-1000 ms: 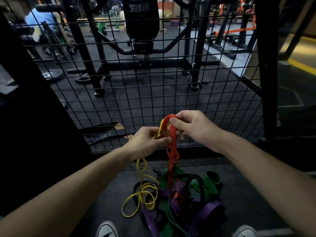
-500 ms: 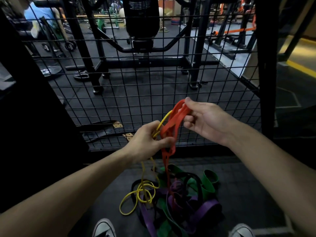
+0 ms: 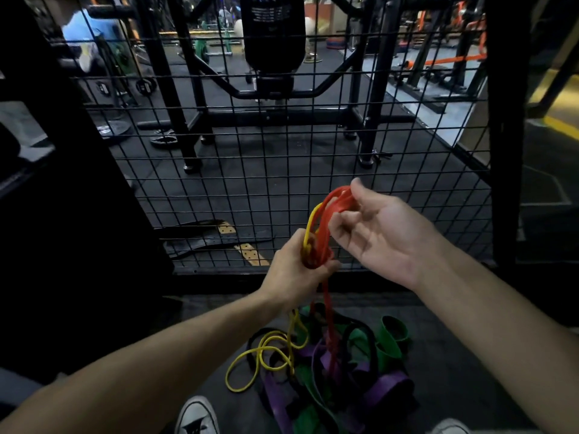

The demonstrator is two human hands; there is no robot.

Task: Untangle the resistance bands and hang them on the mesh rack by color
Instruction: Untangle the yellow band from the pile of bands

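My left hand (image 3: 296,270) grips a knot where a red band (image 3: 329,311) and a thin yellow band (image 3: 266,352) cross. The red band loops up to my right hand (image 3: 379,233), whose thumb and fingers pinch its top, palm turned up. Both bands trail down into a tangled pile on the floor, with green bands (image 3: 391,336), purple bands (image 3: 385,386) and black bands (image 3: 372,346) mixed together. The black mesh rack (image 3: 282,145) stands upright just beyond my hands, with nothing hung on it where I can see.
A thick black post (image 3: 504,136) frames the mesh on the right, a dark panel (image 3: 62,198) on the left. Black belts (image 3: 216,239) lie behind the mesh. My shoes (image 3: 197,418) are at the bottom edge. Gym machines and a person in blue stand beyond.
My right hand has lifted the red loop up and to the right, turning palm up. My left hand keeps its grip on the red and yellow knot.
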